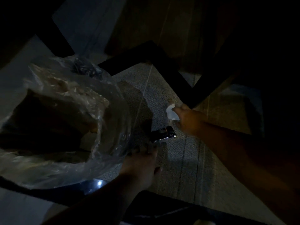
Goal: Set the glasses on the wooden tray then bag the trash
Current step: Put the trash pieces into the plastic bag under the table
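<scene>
The scene is very dark. A clear plastic trash bag (68,120) fills the left, its mouth open toward me, with brown paper or cardboard inside. My left hand (141,161) grips the bag's rim at its right edge. My right hand (186,118) reaches over the carpet and pinches a crumpled white scrap of paper (171,112). A dark shiny wrapper (164,133) lies on the carpet between my two hands. No glasses or wooden tray are in sight.
Grey carpet (186,159) covers the floor. Black metal table legs (170,65) form a zigzag frame beyond my right hand. A dark wooden surface (178,30) lies above it. A dark rounded object with a glint (97,184) sits below the bag.
</scene>
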